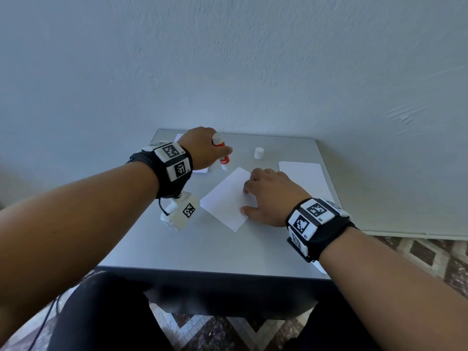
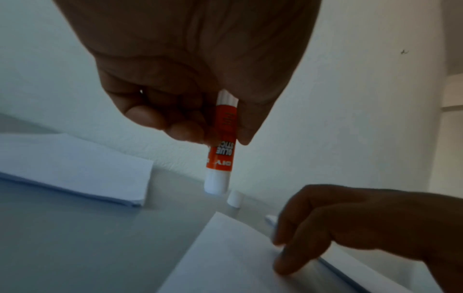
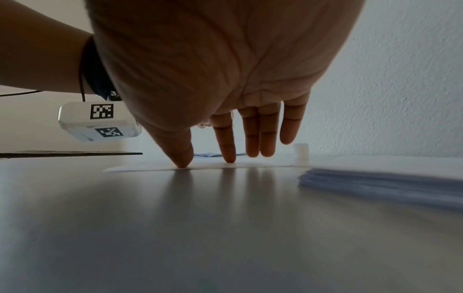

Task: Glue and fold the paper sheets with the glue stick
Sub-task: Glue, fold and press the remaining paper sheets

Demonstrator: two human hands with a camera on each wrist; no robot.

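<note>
Your left hand (image 1: 202, 148) grips the uncapped glue stick (image 2: 220, 142), tip down, just above the grey table (image 1: 141, 239) near the sheet's far corner; your right hand (image 1: 268, 196), fingers straight, presses the single paper sheet (image 1: 222, 201) flat. The white cap (image 1: 258, 153) stands beyond, a paper stack (image 3: 380, 184) lies right, folded sheets (image 2: 75, 168) left

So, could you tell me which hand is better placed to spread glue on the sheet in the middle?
The left hand: it already grips the uncapped red-and-white glue stick, tip down, beside the white paper sheet. The right hand presses that sheet flat on the grey table.
</note>
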